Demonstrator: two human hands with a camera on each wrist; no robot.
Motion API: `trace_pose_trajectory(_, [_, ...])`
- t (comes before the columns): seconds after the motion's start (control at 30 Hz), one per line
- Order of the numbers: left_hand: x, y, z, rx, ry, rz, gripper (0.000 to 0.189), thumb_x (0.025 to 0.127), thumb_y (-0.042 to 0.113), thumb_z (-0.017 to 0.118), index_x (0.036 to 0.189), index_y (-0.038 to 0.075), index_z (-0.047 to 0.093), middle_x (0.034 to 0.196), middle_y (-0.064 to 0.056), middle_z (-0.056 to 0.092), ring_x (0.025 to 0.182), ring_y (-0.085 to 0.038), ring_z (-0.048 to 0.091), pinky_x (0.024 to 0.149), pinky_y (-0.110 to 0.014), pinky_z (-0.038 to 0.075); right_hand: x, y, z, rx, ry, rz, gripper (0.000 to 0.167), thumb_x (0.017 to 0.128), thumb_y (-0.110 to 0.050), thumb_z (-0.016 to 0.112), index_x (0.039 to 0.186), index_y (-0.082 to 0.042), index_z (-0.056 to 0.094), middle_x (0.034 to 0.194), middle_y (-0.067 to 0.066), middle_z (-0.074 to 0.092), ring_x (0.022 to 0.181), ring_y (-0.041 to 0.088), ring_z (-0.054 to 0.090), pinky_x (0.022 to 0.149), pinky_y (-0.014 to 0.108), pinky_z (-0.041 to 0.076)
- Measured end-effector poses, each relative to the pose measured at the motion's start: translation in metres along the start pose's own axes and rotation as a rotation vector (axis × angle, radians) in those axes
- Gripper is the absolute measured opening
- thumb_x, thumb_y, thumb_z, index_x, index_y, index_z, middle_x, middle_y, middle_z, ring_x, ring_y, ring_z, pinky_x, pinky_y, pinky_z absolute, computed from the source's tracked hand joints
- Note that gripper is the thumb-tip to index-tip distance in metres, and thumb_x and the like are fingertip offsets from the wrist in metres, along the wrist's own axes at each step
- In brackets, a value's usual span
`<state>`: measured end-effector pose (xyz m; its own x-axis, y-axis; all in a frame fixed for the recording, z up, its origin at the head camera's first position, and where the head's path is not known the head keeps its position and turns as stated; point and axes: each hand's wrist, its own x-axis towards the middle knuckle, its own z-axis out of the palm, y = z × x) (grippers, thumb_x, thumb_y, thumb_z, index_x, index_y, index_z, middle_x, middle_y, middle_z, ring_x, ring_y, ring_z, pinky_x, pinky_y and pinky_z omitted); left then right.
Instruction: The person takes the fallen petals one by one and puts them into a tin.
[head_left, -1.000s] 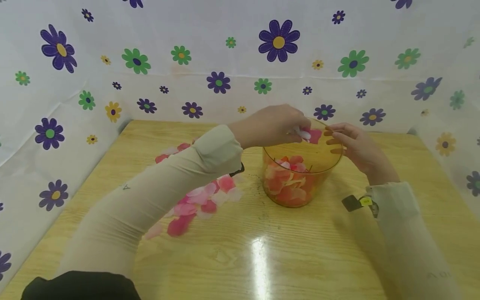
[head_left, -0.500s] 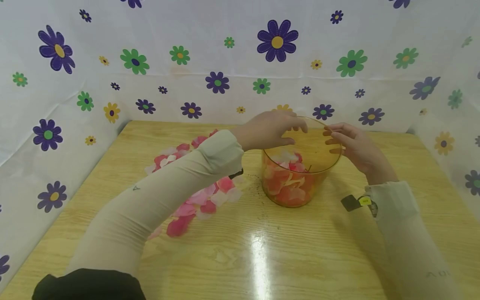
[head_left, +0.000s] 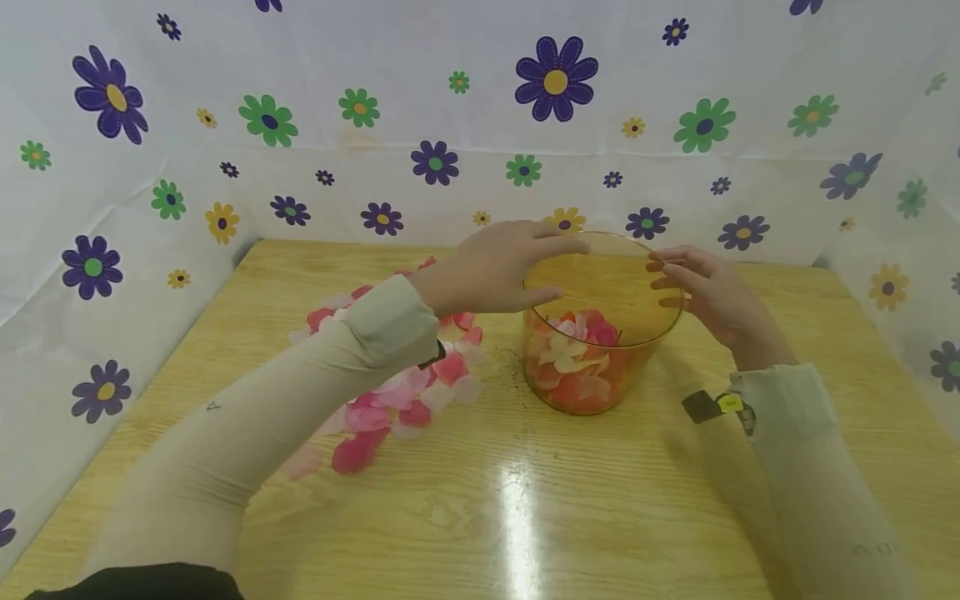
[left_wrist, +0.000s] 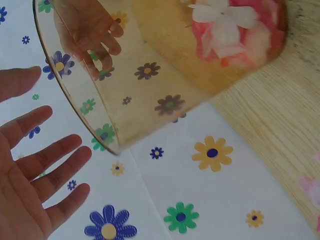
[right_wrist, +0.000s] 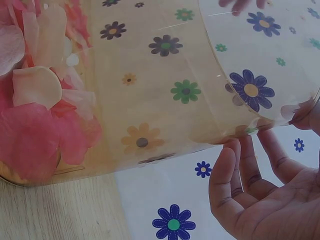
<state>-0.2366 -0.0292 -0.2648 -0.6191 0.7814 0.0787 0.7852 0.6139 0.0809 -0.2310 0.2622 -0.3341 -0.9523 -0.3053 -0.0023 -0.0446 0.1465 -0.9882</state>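
Note:
A clear amber tub (head_left: 600, 367), round and upright, stands on the table with pink, red and cream flower petals (head_left: 573, 346) in its lower part. My left hand (head_left: 495, 267) hovers at the left side of its rim, fingers spread and holding nothing; the left wrist view shows the bare palm and parted fingers (left_wrist: 55, 155). My right hand (head_left: 716, 300) holds the tub at the right of its rim. In the right wrist view, its fingers (right_wrist: 250, 175) meet the outer wall and the thumb lies by the rim. A loose petal pile (head_left: 397, 392) lies left of the tub, partly hidden under my left arm.
The wooden table (head_left: 450, 517) ends at a white cloth (head_left: 465, 50) printed with flowers, which rises behind and at both sides. Small dark specks (head_left: 513, 367) lie between the petal pile and the tub. A black wrist device (head_left: 701, 406) hangs below my right cuff.
My left hand held pink and white petals over the tub, let them drop inside, then drew back leftward with its fingers spread. My right hand and the tub have stayed in place.

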Motion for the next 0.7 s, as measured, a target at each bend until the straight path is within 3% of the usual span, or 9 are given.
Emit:
trace_pose_trajectory(0.17, [-0.036,-0.023,0.004,0.003,0.035,-0.055,0.06,0.091,0.043,0.055,0.145,0.027,0.035,0.139,-0.005,0.048,0.126,-0.025,0.048,0.107,-0.044,0.038,0.001,0.002,0.001,0.028,-0.008,-0.008,0.016,0.098,-0.026,0.047,0.111,-0.023,0.056,0.112,-0.012,0.055,0.098,0.007,0.052,0.08,0.017,0.05])
trace_pose_trajectory(0.37, [-0.084,-0.066,0.016,-0.025,0.0,-0.239,0.066,0.09,0.05,0.054,0.147,0.029,0.029,0.148,-0.012,0.037,0.134,-0.034,0.038,0.11,-0.055,0.031,0.001,0.0,0.0,0.049,-0.016,-0.012,0.015,0.098,-0.025,0.048,0.111,-0.023,0.057,0.112,-0.012,0.055,0.098,0.007,0.053,0.079,0.017,0.049])
trace_pose_trajectory(0.53, [-0.121,-0.107,0.037,-0.028,-0.049,-0.401,0.07,0.087,0.045,0.06,0.147,0.029,0.029,0.149,-0.014,0.035,0.135,-0.038,0.034,0.108,-0.059,0.03,0.001,0.0,0.0,0.065,-0.02,-0.013,0.014,0.098,-0.024,0.048,0.109,-0.023,0.058,0.111,-0.012,0.056,0.097,0.006,0.053,0.079,0.017,0.05])
trace_pose_trajectory(0.7, [-0.152,-0.142,0.061,0.012,-0.091,-0.485,0.064,0.086,0.035,0.063,0.143,0.018,0.038,0.137,-0.022,0.045,0.125,-0.042,0.043,0.103,-0.06,0.035,0.002,0.001,0.0,0.075,-0.023,-0.017,0.014,0.098,-0.023,0.048,0.108,-0.023,0.058,0.11,-0.012,0.056,0.096,0.006,0.054,0.079,0.017,0.05])
